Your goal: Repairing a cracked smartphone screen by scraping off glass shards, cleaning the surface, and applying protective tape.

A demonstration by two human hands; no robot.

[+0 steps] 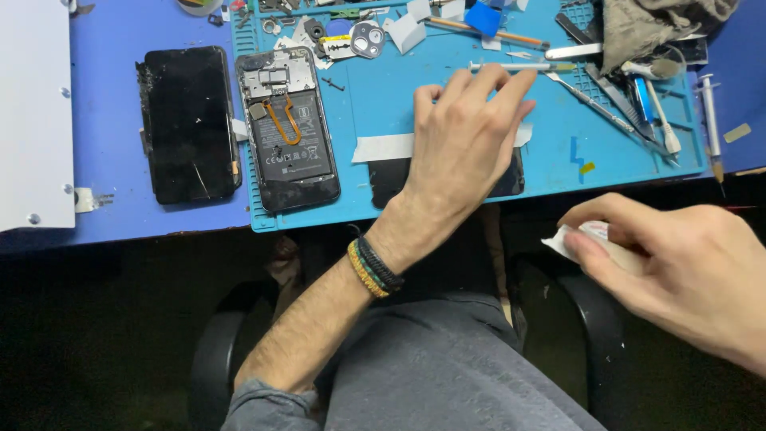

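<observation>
Left hand: the left hand (pixel 467 140) sits mid-frame, palm down and fingers spread flat, pressing on a dark flat panel (pixel 391 182) at the near edge of the mat; it grips nothing.
Tape: a strip of white tape (pixel 383 148) runs out from under that hand to the left, lying across the top of the dark panel; a bit more shows just right of the fingers.
Wrist: a stack of woven bracelets (pixel 373 267), black, green and yellow, rides just below the hand.
Right hand: lower right of the frame, the right hand (pixel 678 263) is off the desk, thumb and fingers pinched shut on a small white piece (pixel 586 239); what it is, I cannot tell.
Mat: a blue work mat (pixel 375 96) covers the centre of the desk.
Opened phone: at the mat's left edge lies an opened phone (pixel 287 128), back cover off, orange loop across its battery.
Cracked screen: well left of it, off the mat, a black cracked screen panel (pixel 189 124) lies flat.
Tools: upper right, metal tweezers and picks (pixel 618 108) lie in a loose cluster, a grey cloth (pixel 650 24) above them.
Syringe: far right, a thin syringe (pixel 710 120) points toward the near edge.
</observation>
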